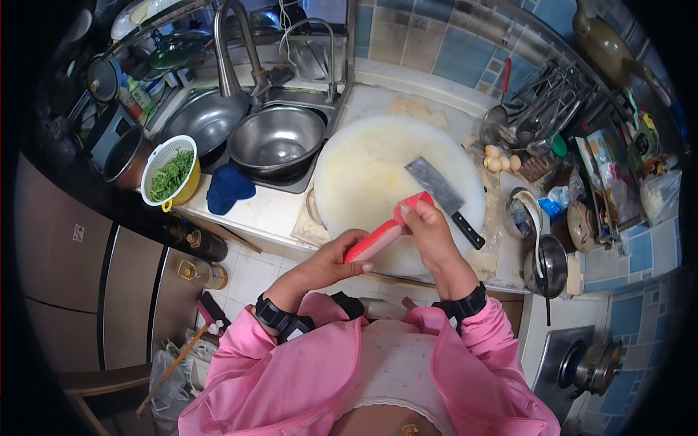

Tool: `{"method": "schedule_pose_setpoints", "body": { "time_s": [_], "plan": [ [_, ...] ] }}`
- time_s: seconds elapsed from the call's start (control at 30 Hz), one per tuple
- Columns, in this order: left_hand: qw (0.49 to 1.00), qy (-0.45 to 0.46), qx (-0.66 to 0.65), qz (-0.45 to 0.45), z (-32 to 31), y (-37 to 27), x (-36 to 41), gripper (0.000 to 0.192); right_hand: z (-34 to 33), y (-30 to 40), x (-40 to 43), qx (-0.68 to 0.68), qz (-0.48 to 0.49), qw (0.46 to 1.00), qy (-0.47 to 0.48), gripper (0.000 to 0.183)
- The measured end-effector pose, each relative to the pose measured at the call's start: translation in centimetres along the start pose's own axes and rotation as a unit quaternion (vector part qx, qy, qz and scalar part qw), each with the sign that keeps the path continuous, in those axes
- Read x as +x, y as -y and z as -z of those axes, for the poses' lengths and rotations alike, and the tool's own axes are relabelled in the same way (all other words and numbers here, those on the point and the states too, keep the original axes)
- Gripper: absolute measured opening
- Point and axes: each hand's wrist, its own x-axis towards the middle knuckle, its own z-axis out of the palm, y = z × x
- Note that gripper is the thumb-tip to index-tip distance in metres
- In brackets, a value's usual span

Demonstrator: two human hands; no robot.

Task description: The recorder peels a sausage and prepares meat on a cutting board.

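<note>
My left hand [330,261] grips the lower end of what looks like a pink ham sausage [377,244] in a red plastic casing. At its upper end, my right hand [431,234] pinches a loose, curled flap of the red casing [419,199]. Both hands are above the near part of a large round white cutting board [357,169]. A cleaver [435,184] with a black riveted handle lies flat on the board, just beyond my right hand, its handle pointing towards me. Part of the sausage's upper end is hidden by my right fingers.
Left of the board are a metal bowl [278,139] in the sink, a blue cloth [230,188] and a colander [191,182] of chopped greens at the counter edge. Eggs [499,159], ladles [540,117] and a small steel pot [546,267] stand right. A pan [597,366] sits on the stove.
</note>
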Motion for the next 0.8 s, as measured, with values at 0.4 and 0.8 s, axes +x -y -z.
{"method": "schedule_pose_setpoints", "body": {
  "time_s": [0.4,0.8],
  "plan": [
    [0.988,0.107,-0.103,0.052,2.1,0.1,-0.9,0.052,-1.2,1.0,-0.7,0.039,-0.114,0.992,0.026,0.017],
    [0.977,0.102,-0.183,0.046,1.2,-0.7,-0.5,0.058,-1.0,0.2,-0.8,-0.155,0.121,0.98,-0.012,0.018]
  ]
}}
